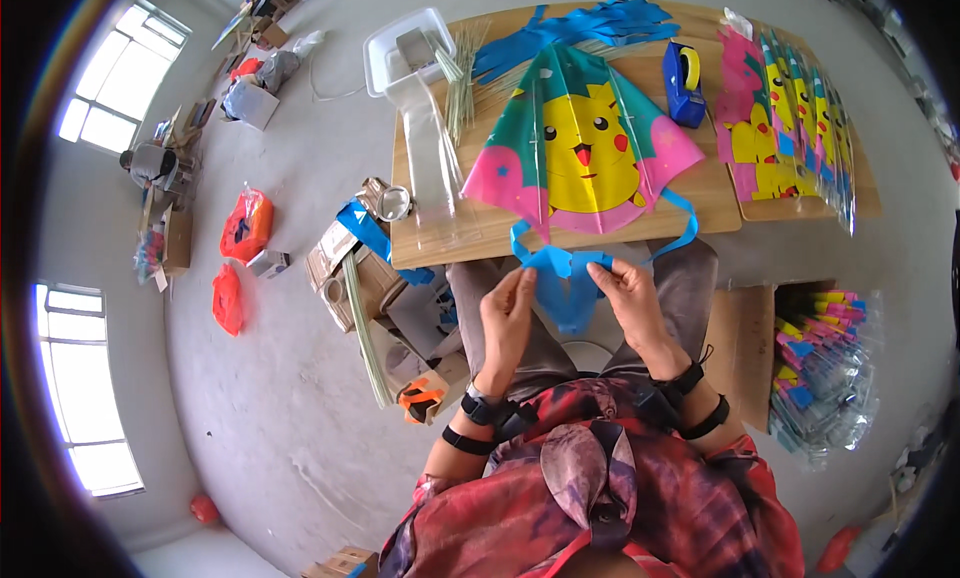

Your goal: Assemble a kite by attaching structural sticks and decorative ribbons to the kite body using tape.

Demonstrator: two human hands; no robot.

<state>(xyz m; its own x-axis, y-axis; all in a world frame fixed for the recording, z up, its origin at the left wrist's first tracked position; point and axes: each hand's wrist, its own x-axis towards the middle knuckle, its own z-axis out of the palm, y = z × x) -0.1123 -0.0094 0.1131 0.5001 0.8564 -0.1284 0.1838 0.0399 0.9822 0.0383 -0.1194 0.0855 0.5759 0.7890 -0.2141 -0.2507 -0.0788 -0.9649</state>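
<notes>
A kite point(592, 168) in pink, green and yellow with a cartoon face lies on the wooden table point(690, 223), its lower edge toward me. Blue tail strips hang from its near corners. Just off the table's near edge, above my lap, a blue kite tail point(568, 296) is stretched between my hands. My left hand point(508, 313) pinches it at one side, thumb against fingers. On the other side, my right hand point(634, 300) grips it the same way. How the strip is folded or joined between the fingertips is too small to tell.
A blue tape dispenser point(685, 90), blue strips point(590, 30), thin sticks point(460, 88), a white tub point(376, 56) and clear plastic sleeves point(430, 158) surround the kite. Packed kites point(800, 108) lie at right. Boxes flank my legs, the right one point(740, 348) holding bagged kites point(825, 373).
</notes>
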